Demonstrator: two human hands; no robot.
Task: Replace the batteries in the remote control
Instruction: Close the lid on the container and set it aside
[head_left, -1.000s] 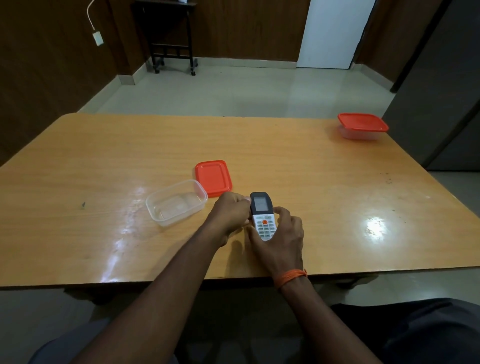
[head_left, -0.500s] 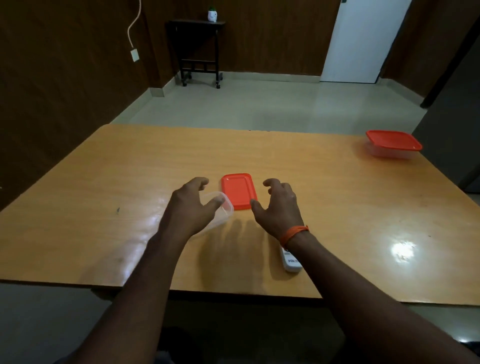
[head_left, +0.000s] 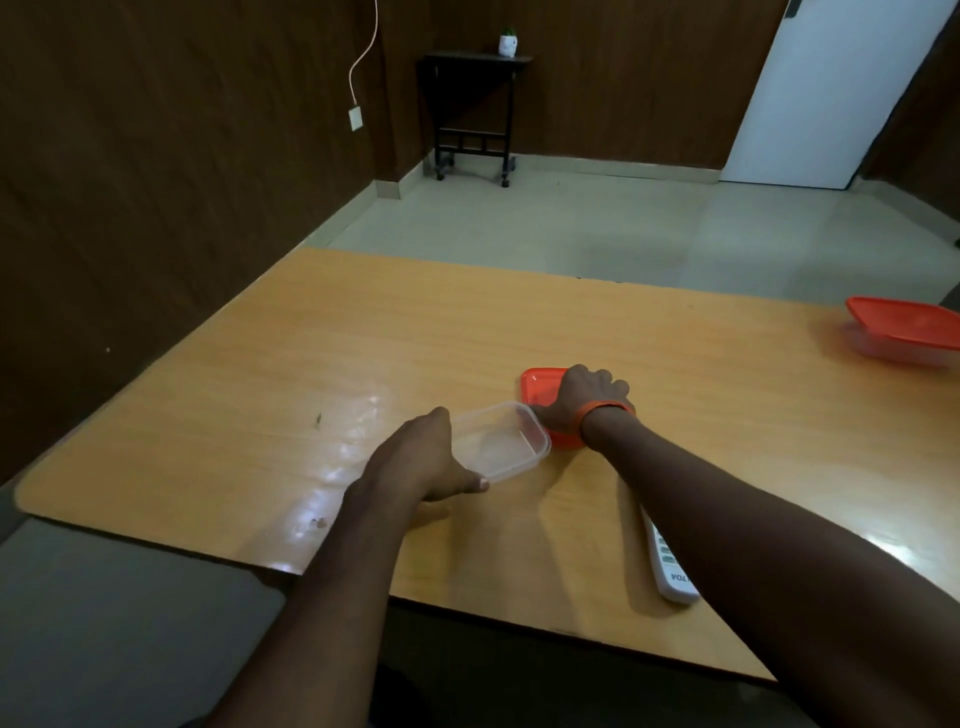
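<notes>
1. Far to the left of the left fingers, a white socket plate (head_left: 356, 118) sits on the dark wall, with a cable running up from it.
2. The left hand (head_left: 415, 457) grips the near-left end of a clear container (head_left: 501, 444). Its thumb (head_left: 475, 486) lies along the near wall, and the other fingers are hidden behind the back of the hand. The container stands upright and uncovered on the worktop (head_left: 311, 364).
3. Well beyond both sets of fingers, a black side table (head_left: 472, 104) stands against the back wall with a small potted plant (head_left: 508, 44) on top.
4. Just right of the left fingers, a red lid (head_left: 540, 387) lies flat. The container's right corner meets its edge, though whether it touches or overlaps cannot be told.
5. The right hand (head_left: 587, 395) holds that lid, with the fingers (head_left: 602, 376) curled over its far side and the thumb at its near-left edge. An orange band (head_left: 605, 410) circles the wrist.
6. The remote control (head_left: 670, 571) lies on the worktop, nearer the person than the right fingers and slightly to their right. It is white and button-side up, close to the near edge. The right forearm hides its upper part. Neither hand touches it.
7. Well right of the right fingers, a closed container (head_left: 904, 332) with a red lid sits near the far corner, with a white door (head_left: 831, 88) beyond it.
</notes>
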